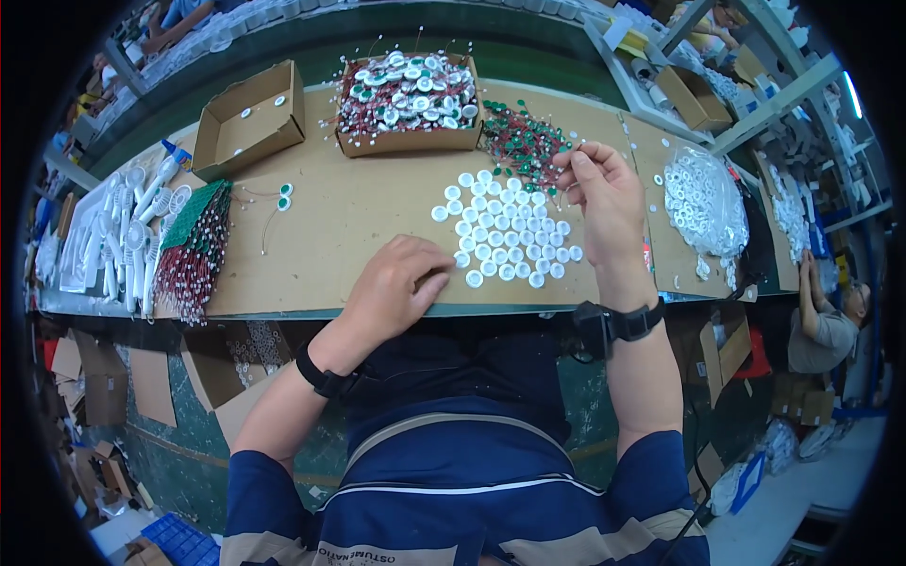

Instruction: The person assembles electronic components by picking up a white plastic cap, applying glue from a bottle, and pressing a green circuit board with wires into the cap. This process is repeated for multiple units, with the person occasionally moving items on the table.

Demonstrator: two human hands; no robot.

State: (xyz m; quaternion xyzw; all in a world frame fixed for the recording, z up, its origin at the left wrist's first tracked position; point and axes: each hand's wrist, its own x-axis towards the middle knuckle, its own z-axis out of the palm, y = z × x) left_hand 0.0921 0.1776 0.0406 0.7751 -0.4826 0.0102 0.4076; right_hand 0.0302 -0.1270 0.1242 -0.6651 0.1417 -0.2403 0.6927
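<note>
My right hand [602, 193] is at the right edge of a loose pile of small green discs with red wires [521, 146]. Its thumb and fingertips are pinched together, and whatever lies between them is too small to make out. My left hand [396, 285] rests low over the table with its fingers curled in. Its fingertips are beside the left edge of a spread of round white caps [508, 224], and what they hold, if anything, is hidden. Many of the caps lie singly in a rough cluster between my hands.
Behind is a cardboard box heaped with wired white discs [412, 94]; left of it stands an open shallow box [247, 118]. White handheld fans [132, 231] and a bundle of red-wired parts [193, 255] lie left. A clear bag of white rings [703, 203] sits right.
</note>
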